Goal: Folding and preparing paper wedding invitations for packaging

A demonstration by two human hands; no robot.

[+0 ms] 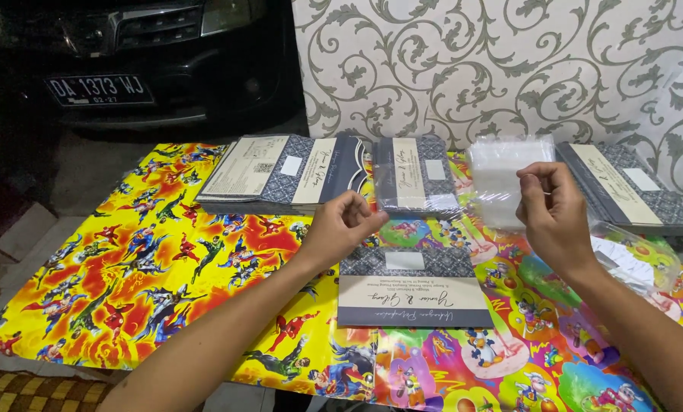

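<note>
A grey and cream invitation card (pixel 411 288) lies flat on the colourful cartoon-print cover in front of me. My left hand (pixel 340 226) hovers just above its upper left corner, fingers curled in with nothing visible inside. Held up further right, my right hand (pixel 553 210) pinches its fingertips together near a stack of clear plastic sleeves (pixel 501 177); whether it holds a sleeve I cannot tell.
Piles of the same cards lie at the back: an open spread (pixel 280 172), a sleeved stack (pixel 416 177) and another (pixel 627 187) at right. More plastic lies at the right edge (pixel 635 263). A patterned wall (pixel 509 69) stands behind, a dark car front (pixel 128 61) at left.
</note>
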